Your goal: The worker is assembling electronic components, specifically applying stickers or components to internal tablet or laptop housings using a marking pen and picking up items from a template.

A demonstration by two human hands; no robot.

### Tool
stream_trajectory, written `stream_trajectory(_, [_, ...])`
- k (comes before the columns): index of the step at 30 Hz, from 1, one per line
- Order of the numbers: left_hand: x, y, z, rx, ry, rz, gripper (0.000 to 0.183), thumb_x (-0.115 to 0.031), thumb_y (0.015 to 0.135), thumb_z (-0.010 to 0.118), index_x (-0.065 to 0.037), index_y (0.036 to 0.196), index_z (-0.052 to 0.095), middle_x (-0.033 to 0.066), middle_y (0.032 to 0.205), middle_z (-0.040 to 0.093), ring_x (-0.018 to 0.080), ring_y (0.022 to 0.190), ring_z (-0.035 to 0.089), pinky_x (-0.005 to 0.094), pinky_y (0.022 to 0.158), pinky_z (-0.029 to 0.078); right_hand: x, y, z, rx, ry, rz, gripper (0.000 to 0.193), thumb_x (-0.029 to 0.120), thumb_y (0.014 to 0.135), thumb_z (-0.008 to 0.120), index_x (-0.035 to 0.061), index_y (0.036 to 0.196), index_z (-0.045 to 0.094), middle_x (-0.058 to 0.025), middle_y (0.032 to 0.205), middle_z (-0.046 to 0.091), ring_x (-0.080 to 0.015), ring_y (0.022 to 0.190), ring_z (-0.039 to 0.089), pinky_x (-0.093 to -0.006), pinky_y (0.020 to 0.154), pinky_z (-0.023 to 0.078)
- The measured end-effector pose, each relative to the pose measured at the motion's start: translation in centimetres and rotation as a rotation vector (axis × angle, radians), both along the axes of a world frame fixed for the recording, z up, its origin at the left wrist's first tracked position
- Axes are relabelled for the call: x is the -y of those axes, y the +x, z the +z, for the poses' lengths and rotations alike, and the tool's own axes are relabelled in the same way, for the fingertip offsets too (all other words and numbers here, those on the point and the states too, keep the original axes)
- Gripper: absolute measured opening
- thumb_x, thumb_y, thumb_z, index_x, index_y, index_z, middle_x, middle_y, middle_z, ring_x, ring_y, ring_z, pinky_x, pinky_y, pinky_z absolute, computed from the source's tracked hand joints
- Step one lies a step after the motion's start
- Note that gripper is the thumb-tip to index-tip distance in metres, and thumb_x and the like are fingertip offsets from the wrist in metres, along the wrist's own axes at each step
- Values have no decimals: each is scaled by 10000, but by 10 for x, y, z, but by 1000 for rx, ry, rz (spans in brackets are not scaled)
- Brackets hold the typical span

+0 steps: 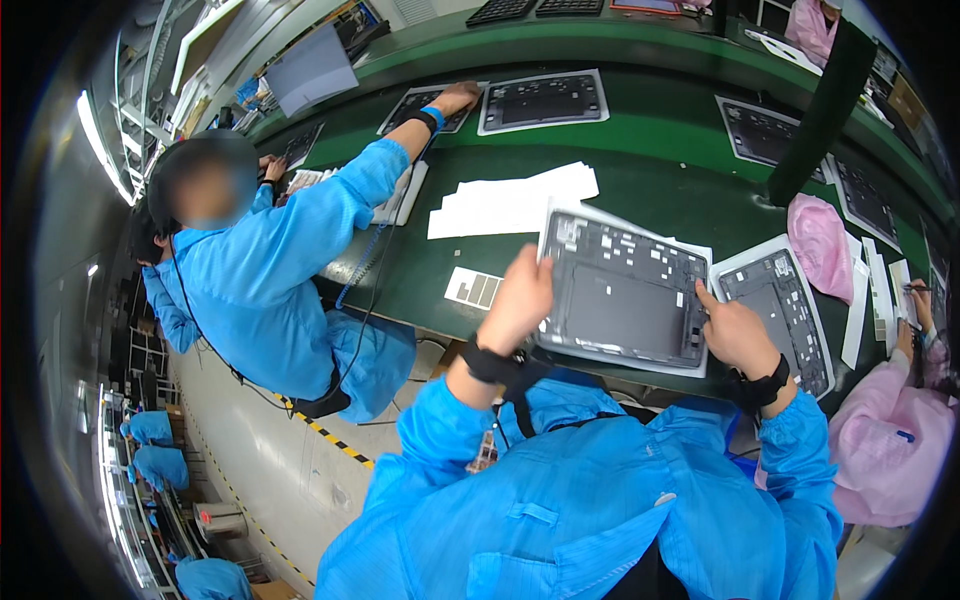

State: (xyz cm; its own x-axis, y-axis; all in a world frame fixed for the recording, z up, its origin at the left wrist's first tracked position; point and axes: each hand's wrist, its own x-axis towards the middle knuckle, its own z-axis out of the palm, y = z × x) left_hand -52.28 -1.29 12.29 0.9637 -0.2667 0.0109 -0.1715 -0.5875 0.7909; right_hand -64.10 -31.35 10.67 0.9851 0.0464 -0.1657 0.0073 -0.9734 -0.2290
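Observation:
A dark grey tablet housing [625, 290] with small white and silver parts lies in front of me, over a white tray [560, 345] whose rim shows around it. My left hand [518, 300] is closed on the housing's left edge, thumb on top. At the right edge is my right hand [738, 332]. Its index finger reaches onto the border, beside a small white piece, and the other fingers are curled by the edge, partly hidden. A second tablet housing [775, 305] in a white tray lies just right of that hand.
White sheets [515, 200] and a card with grey pads [474, 288] lie on the green bench [660, 180]. A co-worker [270, 270] in blue reaches across at left. Another in pink [895, 440] works at right. A dark post [825, 110] and further housings [543, 102] stand beyond.

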Motion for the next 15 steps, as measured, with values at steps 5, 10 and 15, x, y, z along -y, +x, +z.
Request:
stream_trajectory(5, [30, 117, 50, 260, -93, -213, 271, -190, 974, 467, 52, 1070, 543, 255, 968, 620, 398, 918, 600, 403, 816, 468, 2, -15, 27, 163, 176, -159, 410, 108, 823, 548, 10, 1220, 574, -273, 739, 629, -449, 699, 607, -522, 681, 488])
stream_trajectory(10, [82, 285, 67, 151, -317, -254, 285, -214, 996, 466, -4, 1149, 582, 24, 918, 624, 107, 806, 538, 278, 733, 446, 11, -52, 62, 130, 289, -214, 271, 105, 830, 560, 22, 1067, 661, -257, 726, 626, -437, 701, 612, -504, 684, 488])
stream_trajectory(15, [138, 435, -14, 207, -141, -302, 274, -178, 942, 521, 16, 1107, 624, 132, 1002, 663, 247, 890, 609, 355, 805, 477, 16, -80, 91, 118, 328, -311, 233, 95, 832, 571, 42, 1031, 682, -248, 664, 598, -410, 634, 607, -468, 611, 474])
